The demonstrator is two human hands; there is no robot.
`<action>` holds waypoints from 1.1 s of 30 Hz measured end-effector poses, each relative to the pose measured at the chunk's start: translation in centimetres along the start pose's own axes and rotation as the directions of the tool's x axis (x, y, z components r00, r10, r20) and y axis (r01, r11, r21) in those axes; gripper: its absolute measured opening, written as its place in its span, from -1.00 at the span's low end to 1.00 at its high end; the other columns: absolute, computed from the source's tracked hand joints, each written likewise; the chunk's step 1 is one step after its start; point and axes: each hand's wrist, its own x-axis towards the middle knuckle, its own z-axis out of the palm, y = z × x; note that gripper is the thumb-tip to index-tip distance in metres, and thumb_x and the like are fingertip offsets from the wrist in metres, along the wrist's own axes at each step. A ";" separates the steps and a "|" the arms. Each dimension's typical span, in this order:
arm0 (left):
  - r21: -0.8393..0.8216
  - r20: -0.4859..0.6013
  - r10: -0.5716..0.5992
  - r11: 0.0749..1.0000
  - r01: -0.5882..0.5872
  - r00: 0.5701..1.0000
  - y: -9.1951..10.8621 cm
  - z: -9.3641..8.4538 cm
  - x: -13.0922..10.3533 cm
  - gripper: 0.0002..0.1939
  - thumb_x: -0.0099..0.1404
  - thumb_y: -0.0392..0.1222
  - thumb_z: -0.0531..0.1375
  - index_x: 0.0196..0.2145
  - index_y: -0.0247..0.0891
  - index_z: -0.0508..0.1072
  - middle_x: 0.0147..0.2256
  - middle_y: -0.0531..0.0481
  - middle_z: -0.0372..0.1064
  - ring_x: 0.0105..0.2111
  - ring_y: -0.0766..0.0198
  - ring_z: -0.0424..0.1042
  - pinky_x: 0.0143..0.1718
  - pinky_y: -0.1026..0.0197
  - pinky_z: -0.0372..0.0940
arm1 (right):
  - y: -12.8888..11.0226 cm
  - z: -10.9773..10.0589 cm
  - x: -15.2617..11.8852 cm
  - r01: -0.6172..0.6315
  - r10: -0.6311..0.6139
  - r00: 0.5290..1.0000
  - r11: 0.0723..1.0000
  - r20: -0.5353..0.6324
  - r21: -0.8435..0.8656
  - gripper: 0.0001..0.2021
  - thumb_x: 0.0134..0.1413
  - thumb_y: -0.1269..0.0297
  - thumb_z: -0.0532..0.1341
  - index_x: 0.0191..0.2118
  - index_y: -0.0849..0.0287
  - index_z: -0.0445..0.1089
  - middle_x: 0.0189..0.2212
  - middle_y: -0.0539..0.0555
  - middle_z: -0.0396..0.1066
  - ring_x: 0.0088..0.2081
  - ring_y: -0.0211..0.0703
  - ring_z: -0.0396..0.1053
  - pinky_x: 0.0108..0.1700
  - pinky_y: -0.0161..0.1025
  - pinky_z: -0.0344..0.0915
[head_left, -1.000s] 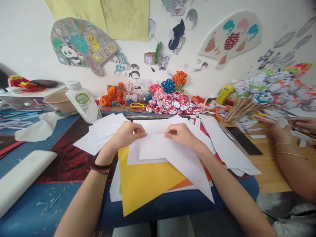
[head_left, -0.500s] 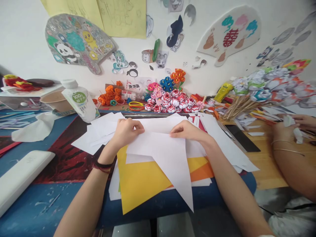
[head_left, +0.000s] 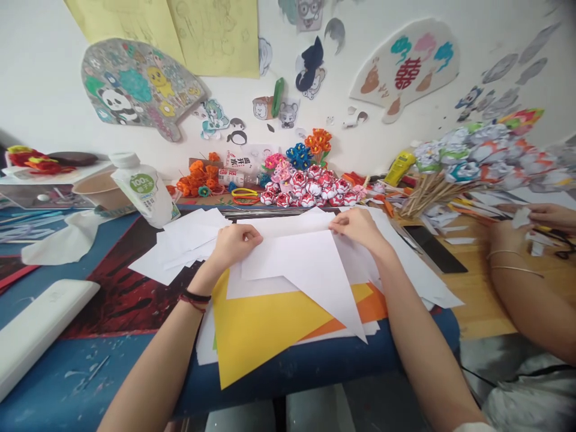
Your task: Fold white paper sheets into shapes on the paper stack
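A folded sheet of white paper spans the space between my hands, one pointed flap hanging down to the right. My left hand pinches its upper left edge between thumb and fingers. At the upper right corner, my right hand grips the same sheet with thumb and fingertips. Beneath it lie a yellow sheet, an orange sheet and more white sheets. Loose white papers lie to the left of my left hand.
A white bottle and paper bowl stand at back left. Red and white paper flowers line the wall. A dark phone lies at right, near a co-worker's arm. A long white case lies at left.
My right hand has moved right and slightly up along the paper's top edge. The hanging flap has risen and swung right. My left hand stays at its edge; the view has shifted slightly.
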 end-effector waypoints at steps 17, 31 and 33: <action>0.069 0.213 -0.122 0.992 0.109 0.969 5.5 2.0 3.2 -0.86 0.03 -0.12 0.28 -0.47 -0.22 0.52 -0.46 -0.02 0.45 -0.43 0.23 0.35 -0.39 0.22 0.16 | -3.7 4.6 0.0 0.216 -0.219 0.943 0.976 0.251 0.039 -0.69 0.09 0.07 0.22 -0.55 0.14 0.35 -0.57 -0.05 0.40 -0.52 -0.30 0.22 -0.45 -0.30 -0.06; -0.070 0.557 -0.245 0.938 0.339 0.794 6.5 2.5 6.8 -0.72 -0.14 -0.09 0.40 -0.70 -0.27 0.41 -0.79 0.10 0.12 -0.74 0.41 0.06 -0.70 0.28 -0.13 | -4.7 4.6 -0.7 0.130 -0.104 0.956 0.988 0.275 -0.078 -0.59 0.07 -0.16 0.22 -0.45 0.12 0.44 -0.40 0.08 0.50 -0.37 -0.17 0.36 -0.43 -0.28 -0.04; -0.079 0.558 -0.258 0.930 0.359 0.789 6.5 2.6 6.8 -0.74 -0.15 -0.11 0.40 -0.68 -0.28 0.42 -0.79 0.11 0.12 -0.74 0.42 0.05 -0.70 0.28 -0.13 | -4.7 4.7 -0.7 0.126 -0.097 0.956 0.988 0.276 -0.087 -0.58 0.07 -0.18 0.22 -0.45 0.12 0.43 -0.39 0.08 0.50 -0.36 -0.16 0.36 -0.42 -0.28 -0.04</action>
